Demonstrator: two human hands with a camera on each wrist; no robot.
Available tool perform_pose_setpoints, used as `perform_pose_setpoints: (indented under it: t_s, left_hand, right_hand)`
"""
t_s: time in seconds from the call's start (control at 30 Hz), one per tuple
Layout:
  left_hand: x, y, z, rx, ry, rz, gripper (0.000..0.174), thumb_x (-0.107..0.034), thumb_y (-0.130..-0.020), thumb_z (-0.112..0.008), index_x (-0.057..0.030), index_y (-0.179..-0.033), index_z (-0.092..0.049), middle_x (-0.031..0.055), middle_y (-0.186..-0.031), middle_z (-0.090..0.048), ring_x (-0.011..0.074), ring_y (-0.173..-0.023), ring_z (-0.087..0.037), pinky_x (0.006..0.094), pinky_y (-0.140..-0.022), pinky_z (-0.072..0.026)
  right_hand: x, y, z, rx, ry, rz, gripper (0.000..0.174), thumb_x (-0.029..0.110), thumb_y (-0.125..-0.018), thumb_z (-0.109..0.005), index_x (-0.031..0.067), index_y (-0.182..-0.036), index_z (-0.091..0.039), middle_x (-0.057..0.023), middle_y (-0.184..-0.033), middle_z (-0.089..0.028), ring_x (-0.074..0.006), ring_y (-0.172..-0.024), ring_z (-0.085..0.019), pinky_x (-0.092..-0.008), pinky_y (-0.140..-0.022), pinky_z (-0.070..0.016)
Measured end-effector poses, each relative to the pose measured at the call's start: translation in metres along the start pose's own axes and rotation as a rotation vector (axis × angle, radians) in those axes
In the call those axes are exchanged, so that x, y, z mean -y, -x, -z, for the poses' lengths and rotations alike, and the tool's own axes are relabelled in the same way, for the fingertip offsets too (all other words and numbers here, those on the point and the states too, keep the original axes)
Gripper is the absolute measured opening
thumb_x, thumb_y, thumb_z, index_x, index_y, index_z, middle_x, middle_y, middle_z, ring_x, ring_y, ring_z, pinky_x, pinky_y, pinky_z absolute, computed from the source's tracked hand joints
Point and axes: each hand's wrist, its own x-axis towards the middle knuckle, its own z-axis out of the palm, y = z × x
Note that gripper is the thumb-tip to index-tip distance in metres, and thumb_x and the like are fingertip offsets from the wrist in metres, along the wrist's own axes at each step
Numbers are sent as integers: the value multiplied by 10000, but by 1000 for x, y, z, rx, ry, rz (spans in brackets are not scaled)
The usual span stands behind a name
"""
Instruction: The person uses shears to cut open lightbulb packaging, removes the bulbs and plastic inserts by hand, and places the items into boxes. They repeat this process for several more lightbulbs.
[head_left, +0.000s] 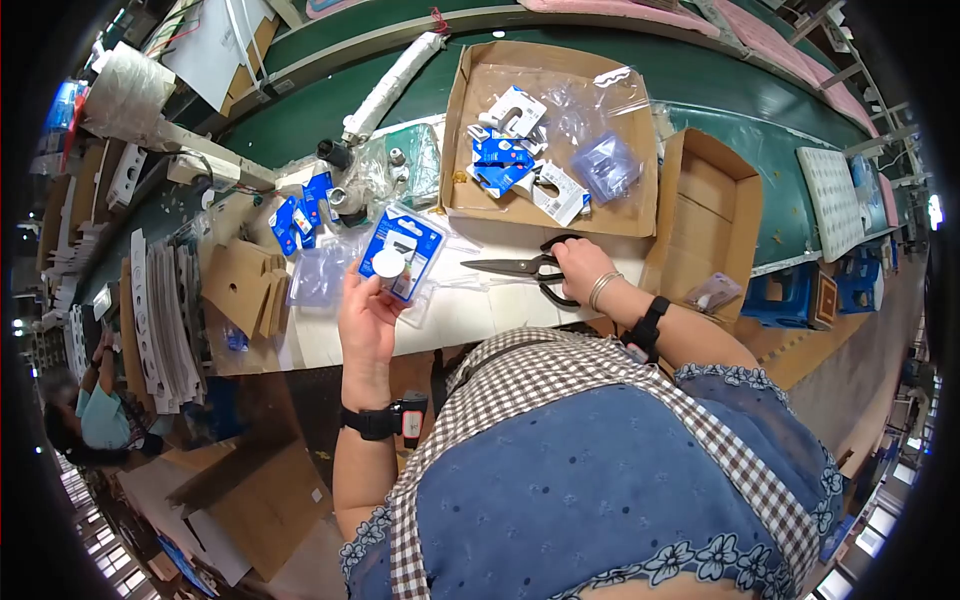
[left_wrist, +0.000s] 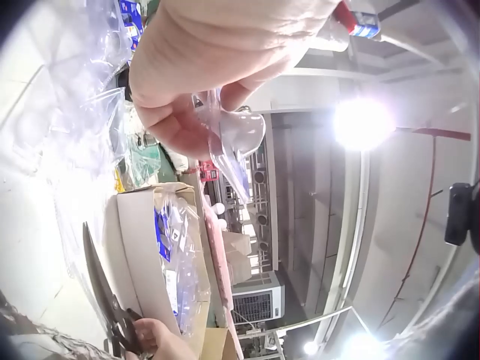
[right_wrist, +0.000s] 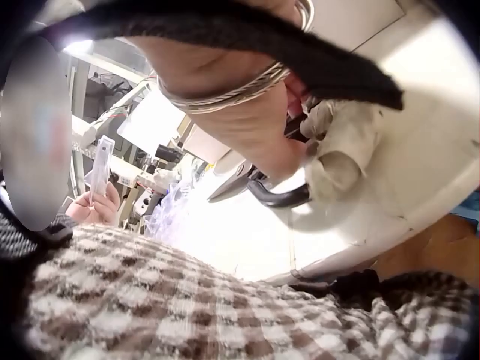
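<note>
The left hand (head_left: 368,318) pinches a clear blister pack with a blue card (head_left: 424,243) and a round white piece (head_left: 388,263) under its bubble. In the left wrist view, thumb and fingers of the left hand (left_wrist: 217,60) grip the edge of the clear pack (left_wrist: 241,133). At the right, the right hand (head_left: 583,268) has its fingers round the black handles of the scissors (head_left: 510,267), which lie on the white work surface with blades pointing left. The right wrist view shows part of the scissors (right_wrist: 234,182) beside the right hand (right_wrist: 262,142).
A cardboard box (head_left: 452,190) behind holds blue and white cards and clear packs. Another cardboard box (head_left: 752,215) stands right of it. Clear shells (head_left: 322,278), blue cards (head_left: 285,226) and brown cardboard pieces (head_left: 235,283) lie at the left.
</note>
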Motion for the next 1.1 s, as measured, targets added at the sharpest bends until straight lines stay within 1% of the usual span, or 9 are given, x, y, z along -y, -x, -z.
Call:
perform_pose_setpoints:
  t_s: [0.07, 0.2, 0.23, 0.27, 0.33, 0.37, 0.5, 0.63, 1.1]
  left_hand:
    - [-1, 0, 1, -65, 26, -18, 365, -63, -823, -406, -74, -1188, -403, 110, -1061, -554, 202, -894, -577, 351, -732, -504]
    - [-6, 4, 9, -131, 28, -124, 369, -68, -846, -411, -49, -1213, -381, 115, -1082, -542, 204, -926, -572, 354, -775, -501]
    - [-8, 5, 9, -165, 12, -177, 362, -65, -853, -415, -37, -1213, -375, 116, -1073, -542, 201, -922, -576, 351, -776, -506]
    - [-8, 7, 10, -173, 16, -179, 362, -65, -853, -415, -37, -1213, -375, 116, -1073, -542, 201, -922, -576, 351, -776, -506]
    - [-9, 9, 11, -164, -20, -250, 334, -66, -890, -405, -44, -1221, -369, 109, -1075, -535, 188, -926, -573, 347, -783, -504]
    - [-10, 10, 11, -167, -17, -250, 334, -66, -890, -405, -44, -1221, -369, 109, -1075, -535, 188, -926, -573, 347, -783, -504]
    - [-14, 14, 9, -146, -25, -320, 320, -64, -914, -397, -43, -1231, -357, 98, -1077, -531, 175, -922, -570, 347, -787, -501]
    - [-18, 19, -2, -136, -45, -340, 327, -62, -913, -398, -43, -1236, -351, 96, -1078, -531, 173, -918, -570, 346, -787, -499]
    - [-2, 1, -40, -19, -23, -251, 336, -64, -907, -401, -47, -1239, -353, 101, -1087, -542, 183, -934, -567, 337, -793, -489]
  right_hand:
    - [4, -3, 4, 191, -9, -38, 291, 59, -636, -577, -5, -914, -523, -159, -875, -539, -332, -825, -552, -389, -755, -469]
    - [14, 15, 37, 96, -252, -91, 327, 110, -616, -622, 9, -914, -529, -182, -890, -580, -342, -843, -565, -387, -748, -468]
    - [14, 18, 44, 146, -287, -125, 342, 198, -660, -677, 16, -912, -534, -145, -833, -597, -281, -791, -582, -347, -697, -464]
    - [18, 19, 52, 153, -284, -119, 342, 198, -660, -677, 16, -912, -534, -145, -833, -597, -281, -791, -582, -347, -697, -464]
    - [25, 19, 63, 337, -729, -300, 391, 313, -710, -700, 14, -901, -536, -88, -766, -574, -198, -726, -551, -304, -651, -442]
    - [26, 17, 60, 365, -844, -211, 445, 419, -755, -661, 15, -886, -529, -58, -743, -536, -149, -699, -499, -284, -629, -418]
    - [59, -3, 80, 514, -830, -24, 490, 505, -806, -544, 18, -858, -515, -79, -723, -508, -166, -676, -485, -305, -617, -409]
    - [73, -11, 83, 576, -836, 16, 576, 584, -784, -519, 10, -826, -504, -104, -708, -494, -206, -672, -489, -330, -622, -406]
    - [64, 2, 76, 365, -807, 68, 599, 601, -803, -479, 3, -781, -487, -126, -693, -481, -235, -656, -479, -355, -625, -398]
